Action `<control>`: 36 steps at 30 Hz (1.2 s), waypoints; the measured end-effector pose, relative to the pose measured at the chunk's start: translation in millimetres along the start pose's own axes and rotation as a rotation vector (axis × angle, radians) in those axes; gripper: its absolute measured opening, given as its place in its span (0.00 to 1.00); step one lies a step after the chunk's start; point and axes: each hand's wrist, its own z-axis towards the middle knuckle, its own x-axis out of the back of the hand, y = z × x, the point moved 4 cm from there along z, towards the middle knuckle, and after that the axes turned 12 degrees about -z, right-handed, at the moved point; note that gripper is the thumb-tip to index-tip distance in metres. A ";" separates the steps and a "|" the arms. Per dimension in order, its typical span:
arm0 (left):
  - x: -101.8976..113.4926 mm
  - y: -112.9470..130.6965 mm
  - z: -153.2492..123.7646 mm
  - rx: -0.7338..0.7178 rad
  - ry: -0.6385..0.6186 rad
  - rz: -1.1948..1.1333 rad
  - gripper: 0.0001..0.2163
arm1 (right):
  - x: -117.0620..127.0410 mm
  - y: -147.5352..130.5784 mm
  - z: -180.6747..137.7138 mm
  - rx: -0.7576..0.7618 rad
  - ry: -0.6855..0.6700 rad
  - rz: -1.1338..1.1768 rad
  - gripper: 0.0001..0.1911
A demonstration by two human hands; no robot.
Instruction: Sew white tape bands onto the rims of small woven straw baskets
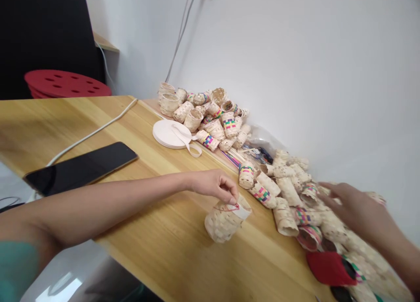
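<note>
Table [170, 262]: the wood surface extends below the left hand [215, 184] to the near edge, which slants under the forearm [124, 201]. Beyond the grip, room is bounded by a heap of small baskets [229, 123] before the wall [295, 74]; a second heap [287, 192] begins just right of the grip and continues toward the lower right. Left of the grip lie a tape roll [169, 133], farther from the viewer, and a phone [82, 168] with a white cable [95, 130] behind it.

Left hand: thumb and forefinger are together, pinching the rim of a basket [220, 226] at a red thread [233, 207]. The basket is tilted directly below the fingertips, a white strip [244, 212] along its rim; whether its base touches the wood cannot be told.

Right hand [349, 201]: blurred, well right of the grip, over the second heap; its closure, and any object held, cannot be told. A red item [330, 268] lies below it.
</note>
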 end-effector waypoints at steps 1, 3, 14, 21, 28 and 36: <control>1.8 -0.8 0.7 -0.012 0.034 0.002 0.09 | 1.3 -29.5 2.4 0.025 -0.034 -0.035 0.15; 6.5 -2.9 2.6 -0.030 0.129 -0.017 0.09 | 9.9 -90.7 4.1 0.128 0.000 0.013 0.14; 11.5 -7.5 6.9 -0.046 0.295 -0.078 0.05 | 0.8 -207.9 16.5 0.341 0.139 0.168 0.11; 7.6 -6.1 6.3 -0.029 0.273 -0.042 0.02 | -5.5 -210.7 20.9 0.385 0.153 0.142 0.17; 19.9 -6.0 6.0 -0.050 0.355 -0.039 0.03 | 14.8 -215.4 -16.2 0.276 0.178 0.506 0.11; 16.6 -5.4 4.4 -0.063 0.304 0.002 0.06 | 25.5 -208.4 -33.8 0.257 0.269 0.560 0.17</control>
